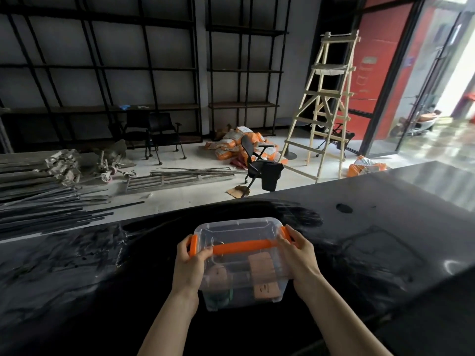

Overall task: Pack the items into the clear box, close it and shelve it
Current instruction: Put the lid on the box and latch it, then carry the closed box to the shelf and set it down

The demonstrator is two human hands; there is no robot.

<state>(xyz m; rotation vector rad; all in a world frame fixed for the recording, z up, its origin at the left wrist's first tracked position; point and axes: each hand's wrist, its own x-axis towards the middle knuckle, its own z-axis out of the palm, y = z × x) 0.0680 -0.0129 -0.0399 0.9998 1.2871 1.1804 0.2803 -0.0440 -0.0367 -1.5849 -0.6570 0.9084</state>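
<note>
Gripping clear box (pixel 239 263), both hands (pixel 191 265), contents blurred

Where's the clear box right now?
The clear box sits on the dark counter, bottom centre, held between the left hand and right hand.

Dark glossy counter (pixel 385 227) fills foreground. Wooden ladder (pixel 325 104) at 1 o'clock, upright near red wall (pixel 380 60). Orange sacks (pixel 231 145) heaped at 12 o'clock, black chair (pixel 259 160) beside them. Metal rods (pixel 46 209) on floor at 10 o'clock. Black shelving (pixel 102 68) along back wall.
</note>
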